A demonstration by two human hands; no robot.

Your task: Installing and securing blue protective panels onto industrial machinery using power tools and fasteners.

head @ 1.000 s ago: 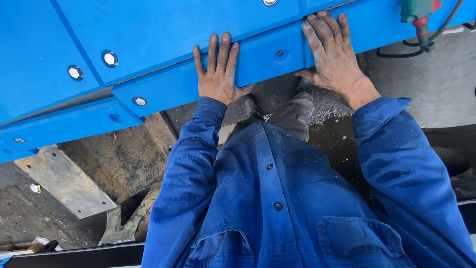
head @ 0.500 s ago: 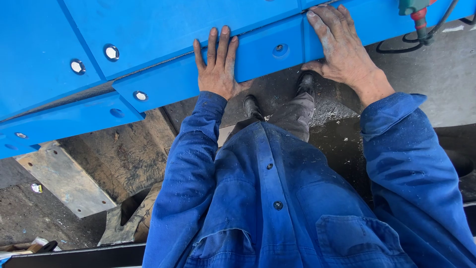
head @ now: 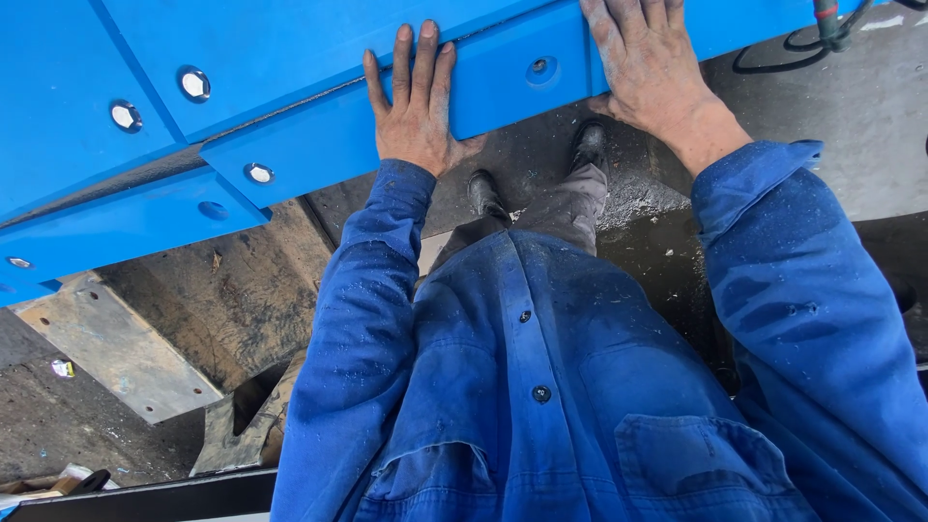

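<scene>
Dark, wet metal floor (head: 541, 169) carries the blue panel (head: 290, 58). Below the panel: grey steel plate (head: 116, 353) with holes. Right of the panel: black cable (head: 773, 53).

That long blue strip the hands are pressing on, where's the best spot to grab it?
Probably along its lower edge, from underneath on the person's own side. The blue strip is long, flat and slanted, with open space below that edge. The left hand and right hand lie flat on its face, where there's nothing to hook fingers around.
</scene>
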